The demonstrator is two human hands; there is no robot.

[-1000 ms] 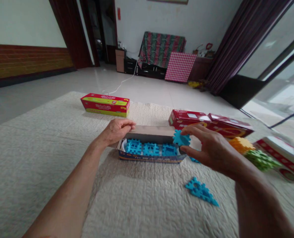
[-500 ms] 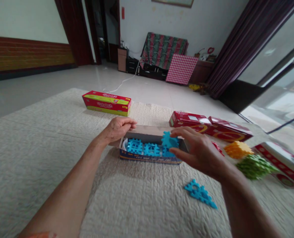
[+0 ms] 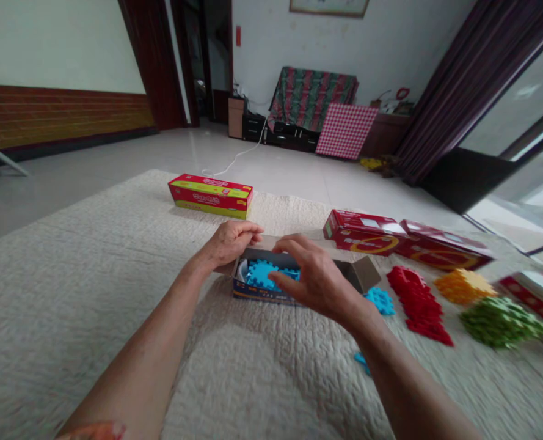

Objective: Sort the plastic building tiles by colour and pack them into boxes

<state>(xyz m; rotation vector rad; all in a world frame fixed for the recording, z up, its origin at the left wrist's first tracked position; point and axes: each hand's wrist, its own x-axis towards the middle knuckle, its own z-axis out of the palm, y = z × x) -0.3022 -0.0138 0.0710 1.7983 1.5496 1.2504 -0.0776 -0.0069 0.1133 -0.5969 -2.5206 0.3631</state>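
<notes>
An open dark blue box [image 3: 264,296] lies on the quilted mat, with blue interlocking plastic pieces inside. My left hand [image 3: 234,241] is closed at the box's far left corner, its fingers on the cardboard flap. Over the middle of the box, my right hand [image 3: 314,269] has its thumb and fingers spread apart. Its thumb tip is beside a solid blue toothed piece [image 3: 261,273], which rests on the pieces at the left end. My right hand hides much of the box's middle and right. Blue pieces [image 3: 380,301] also lie on the mat beyond my right wrist.
To the right are piles of red pieces [image 3: 420,305], yellow pieces [image 3: 464,285] and green pieces [image 3: 500,321]. Two dark red boxes [image 3: 365,232] stand behind them, and a white-and-red box [image 3: 534,299] at far right. A red-and-yellow box [image 3: 211,197] stands beyond my left hand.
My right hand has moved left across the box, bringing the solid blue piece from the right end to the left end. My left hand stays at the box corner. The view has shifted slightly.
</notes>
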